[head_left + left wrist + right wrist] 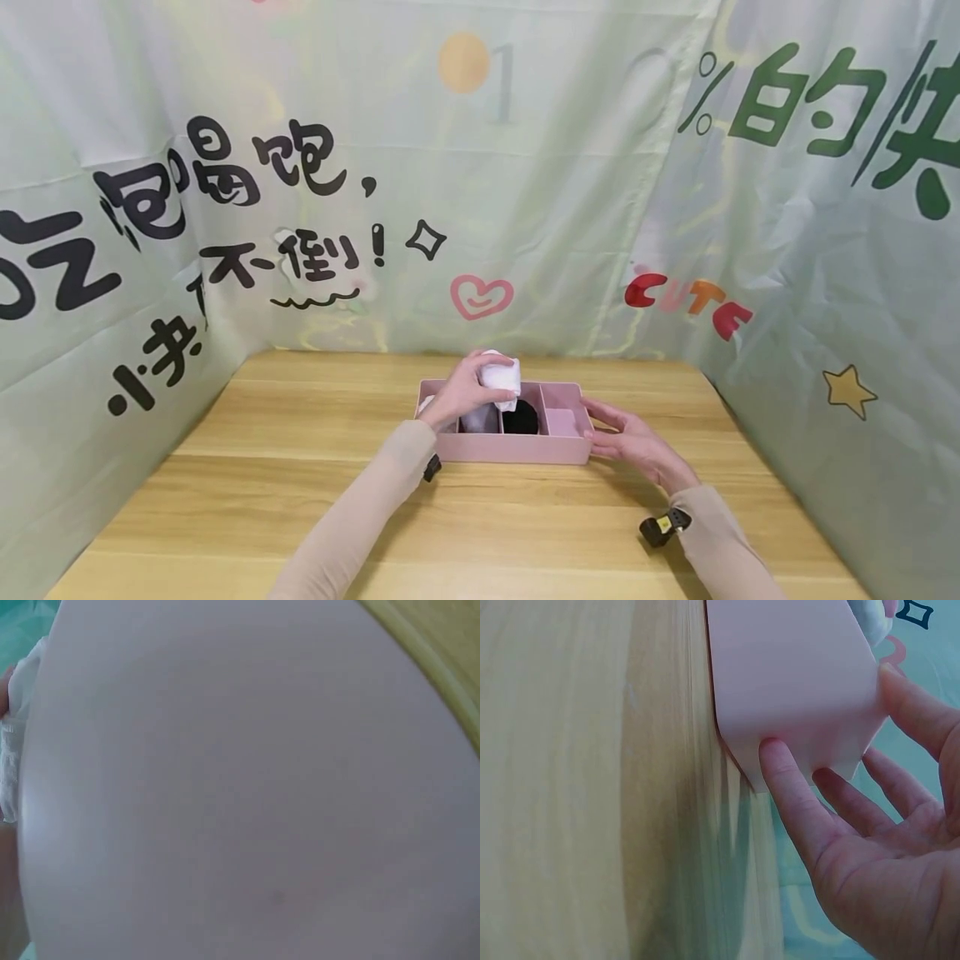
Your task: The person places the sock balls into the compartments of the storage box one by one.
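My left hand (463, 390) grips a rolled white sock (500, 377) just above the middle of a pink divided box (517, 450). In the left wrist view the box's wall (240, 780) fills most of the picture, and a ribbed part of the white sock (10, 761) shows at the left edge. A grey bundle (480, 418) and a black bundle (521, 417) lie in the two middle compartments. Part of a white bundle (427, 404) shows in the leftmost one, largely behind my left hand. Fingertips of my right hand (885, 847) press on the box's right end.
The box stands on a wooden table (300, 500) toward its back edge. Printed cloth curtains (540, 208) enclose the table at the back and on both sides. In the rightmost compartment (561, 422) the pink floor shows. Small black cameras (660, 529) sit on the wrists.
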A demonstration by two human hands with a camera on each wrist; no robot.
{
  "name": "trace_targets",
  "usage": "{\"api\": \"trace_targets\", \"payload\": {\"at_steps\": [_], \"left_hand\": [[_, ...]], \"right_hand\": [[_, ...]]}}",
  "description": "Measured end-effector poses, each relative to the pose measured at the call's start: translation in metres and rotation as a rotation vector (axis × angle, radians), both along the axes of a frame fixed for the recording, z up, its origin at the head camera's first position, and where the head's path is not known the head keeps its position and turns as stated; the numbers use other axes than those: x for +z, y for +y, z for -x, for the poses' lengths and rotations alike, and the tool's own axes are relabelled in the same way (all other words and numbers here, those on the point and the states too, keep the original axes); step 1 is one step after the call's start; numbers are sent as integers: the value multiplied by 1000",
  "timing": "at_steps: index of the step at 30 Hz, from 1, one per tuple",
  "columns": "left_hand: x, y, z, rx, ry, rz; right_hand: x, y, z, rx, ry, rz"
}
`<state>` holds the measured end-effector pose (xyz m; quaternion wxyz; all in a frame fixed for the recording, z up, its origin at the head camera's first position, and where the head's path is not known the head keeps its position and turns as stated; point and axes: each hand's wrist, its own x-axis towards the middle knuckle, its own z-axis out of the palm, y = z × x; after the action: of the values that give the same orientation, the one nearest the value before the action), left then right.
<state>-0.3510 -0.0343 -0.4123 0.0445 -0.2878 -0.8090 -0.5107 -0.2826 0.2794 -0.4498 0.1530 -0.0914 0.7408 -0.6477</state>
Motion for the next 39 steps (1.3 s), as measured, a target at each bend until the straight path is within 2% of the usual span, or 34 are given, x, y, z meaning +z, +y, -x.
{"api": "trace_targets", "payload": {"at_steps": [5, 15, 25, 34, 39], "left_hand": [[-5, 7, -1, 16, 8, 33], [-15, 12, -2, 26, 26, -18], [-17, 18, -7, -32, -15, -20], [-22, 25, -12, 1, -111, -58], [-23, 31, -11, 24, -108, -59]], "right_hand": [[0, 1, -1, -10, -2, -1], [-1, 2, -2, -8, 4, -10], [-1, 2, -2, 1, 4, -16], [-3, 1, -4, 3, -4, -16], [-2, 2, -3, -5, 2, -29]]}}
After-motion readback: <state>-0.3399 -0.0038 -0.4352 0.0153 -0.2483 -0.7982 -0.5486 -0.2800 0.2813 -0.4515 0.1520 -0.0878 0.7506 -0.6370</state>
